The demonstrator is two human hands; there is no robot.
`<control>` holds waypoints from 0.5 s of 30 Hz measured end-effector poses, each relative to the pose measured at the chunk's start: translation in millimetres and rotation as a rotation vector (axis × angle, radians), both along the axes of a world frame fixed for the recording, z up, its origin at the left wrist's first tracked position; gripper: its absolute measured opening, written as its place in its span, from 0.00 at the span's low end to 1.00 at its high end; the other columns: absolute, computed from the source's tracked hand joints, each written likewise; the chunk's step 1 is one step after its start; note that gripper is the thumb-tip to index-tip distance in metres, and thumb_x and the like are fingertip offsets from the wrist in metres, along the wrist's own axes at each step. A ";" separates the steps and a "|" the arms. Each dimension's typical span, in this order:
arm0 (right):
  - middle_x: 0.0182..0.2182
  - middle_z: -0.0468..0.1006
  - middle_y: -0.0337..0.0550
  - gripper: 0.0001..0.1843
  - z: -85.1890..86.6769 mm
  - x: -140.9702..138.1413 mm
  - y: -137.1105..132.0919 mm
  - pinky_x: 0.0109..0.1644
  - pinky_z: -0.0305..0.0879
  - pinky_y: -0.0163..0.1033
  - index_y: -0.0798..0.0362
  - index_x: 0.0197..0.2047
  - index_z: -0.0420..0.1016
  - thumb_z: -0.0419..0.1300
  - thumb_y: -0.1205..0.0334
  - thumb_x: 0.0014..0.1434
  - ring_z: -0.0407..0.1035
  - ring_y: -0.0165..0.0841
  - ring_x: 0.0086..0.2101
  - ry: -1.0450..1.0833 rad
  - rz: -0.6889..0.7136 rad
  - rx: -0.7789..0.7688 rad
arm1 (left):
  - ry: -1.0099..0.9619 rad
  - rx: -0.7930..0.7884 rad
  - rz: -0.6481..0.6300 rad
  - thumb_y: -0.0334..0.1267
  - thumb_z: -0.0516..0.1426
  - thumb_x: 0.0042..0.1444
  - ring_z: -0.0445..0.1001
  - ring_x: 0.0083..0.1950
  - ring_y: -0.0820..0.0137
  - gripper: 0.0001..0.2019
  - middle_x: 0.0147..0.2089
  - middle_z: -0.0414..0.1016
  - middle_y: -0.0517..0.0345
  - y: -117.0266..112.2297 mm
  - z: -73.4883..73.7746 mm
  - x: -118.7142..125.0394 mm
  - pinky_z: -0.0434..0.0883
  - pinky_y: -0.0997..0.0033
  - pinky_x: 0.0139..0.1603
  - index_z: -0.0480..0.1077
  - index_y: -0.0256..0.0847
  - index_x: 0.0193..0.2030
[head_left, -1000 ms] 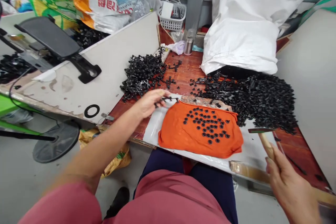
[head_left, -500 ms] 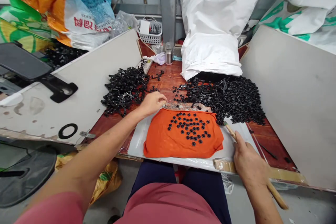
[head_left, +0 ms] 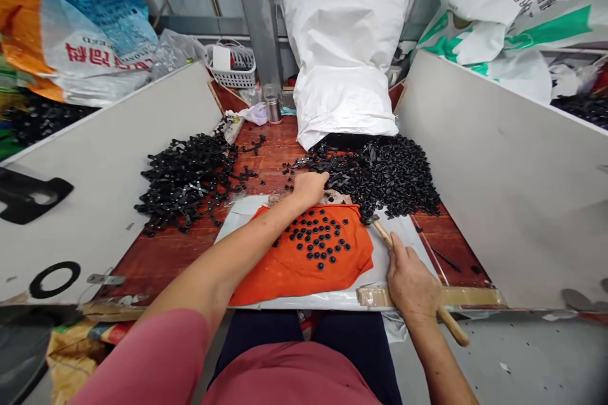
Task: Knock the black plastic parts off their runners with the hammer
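My right hand (head_left: 413,281) is wrapped round the wooden handle of a hammer (head_left: 381,231), whose small dark head rests by the right edge of an orange cloth (head_left: 259,278). Scattered over the cloth are several small round black plastic pieces (head_left: 322,245), each with a raised centre. My left hand (head_left: 310,188) reaches past the cloth's far edge, fingers curled together at the near left side of a heap of black plastic parts (head_left: 403,177). Its fingertips are partly hidden, and I cannot see what they hold. My left forearm covers part of the cloth.
Another heap of black parts (head_left: 185,174) lies left on the reddish wooden table (head_left: 273,139). A white sack (head_left: 342,63) stands behind the right heap. Pale boards (head_left: 156,120) wall both sides. A basket (head_left: 232,69) and a metal cup (head_left: 273,109) are at the back.
My left hand has moved right, from the cloth's far left corner to the edge of the right heap. My right hand still holds the hammer beside the cloth. The view has turned right.
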State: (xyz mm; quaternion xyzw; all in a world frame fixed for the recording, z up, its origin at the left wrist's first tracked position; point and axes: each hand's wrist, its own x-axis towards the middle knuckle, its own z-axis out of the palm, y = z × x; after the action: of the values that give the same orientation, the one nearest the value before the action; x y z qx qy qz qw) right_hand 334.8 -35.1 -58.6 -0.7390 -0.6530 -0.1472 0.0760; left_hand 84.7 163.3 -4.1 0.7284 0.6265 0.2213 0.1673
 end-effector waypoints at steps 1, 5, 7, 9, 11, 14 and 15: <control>0.35 0.75 0.42 0.24 -0.7 0.3 -0.3 0.28 0.38 0.40 0.46 0.70 0.68 0.54 0.61 0.72 0.57 0.28 0.24 0.007 0.001 0.005 | -0.023 0.002 0.010 0.29 0.62 0.53 0.78 0.48 0.54 0.05 0.36 0.80 0.49 1.5 -0.2 -4.3 0.69 0.59 0.50 0.75 0.43 0.33; 0.36 0.76 0.43 0.23 -3.6 1.3 -0.5 0.29 0.37 0.41 0.47 0.68 0.70 0.53 0.58 0.73 0.57 0.28 0.23 0.022 0.001 0.025 | -0.156 -0.005 0.049 0.28 0.56 0.60 0.80 0.40 0.64 0.07 0.35 0.80 0.53 4.8 3.5 -32.8 0.72 0.65 0.44 0.74 0.42 0.40; 0.36 0.76 0.43 0.22 -4.7 1.6 -0.1 0.29 0.37 0.41 0.47 0.68 0.70 0.53 0.58 0.73 0.57 0.28 0.23 0.025 -0.004 0.033 | -0.276 -0.039 0.066 0.30 0.55 0.62 0.79 0.32 0.69 0.09 0.33 0.79 0.56 3.3 3.7 -48.9 0.73 0.70 0.38 0.73 0.41 0.47; 0.35 0.76 0.42 0.22 -5.4 1.7 0.5 0.29 0.36 0.41 0.47 0.67 0.71 0.52 0.57 0.73 0.57 0.28 0.23 0.021 0.000 0.036 | -0.411 -0.074 0.102 0.32 0.55 0.63 0.77 0.28 0.72 0.09 0.32 0.79 0.57 -0.5 0.8 -64.8 0.72 0.73 0.33 0.72 0.39 0.49; 0.35 0.76 0.42 0.22 -5.7 1.7 0.9 0.29 0.36 0.41 0.48 0.67 0.72 0.52 0.57 0.74 0.58 0.29 0.24 0.011 0.011 0.045 | -0.488 -0.080 0.146 0.32 0.56 0.61 0.75 0.27 0.73 0.09 0.31 0.78 0.56 -5.0 -3.9 -79.7 0.71 0.74 0.31 0.73 0.38 0.47; 0.35 0.76 0.42 0.21 -5.7 1.5 0.7 0.29 0.37 0.41 0.48 0.66 0.72 0.52 0.57 0.74 0.58 0.29 0.24 0.001 0.019 0.058 | -0.430 -0.044 0.176 0.31 0.57 0.58 0.74 0.28 0.71 0.07 0.29 0.76 0.58 -9.2 -8.1 -95.0 0.70 0.73 0.32 0.75 0.38 0.41; 0.35 0.76 0.42 0.21 -5.6 1.4 0.6 0.29 0.38 0.41 0.48 0.66 0.72 0.52 0.57 0.74 0.58 0.29 0.24 0.000 0.018 0.058 | -0.403 -0.032 0.173 0.31 0.58 0.56 0.74 0.29 0.70 0.06 0.29 0.76 0.58 -9.1 -7.8 -97.0 0.70 0.72 0.34 0.76 0.39 0.39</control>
State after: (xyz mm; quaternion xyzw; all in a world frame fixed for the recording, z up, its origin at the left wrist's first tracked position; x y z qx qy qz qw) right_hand 336.2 -34.6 -64.3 -0.7305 -0.6552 -0.1654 0.0986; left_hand -12.3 154.1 -11.9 0.6101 0.6442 0.3659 0.2809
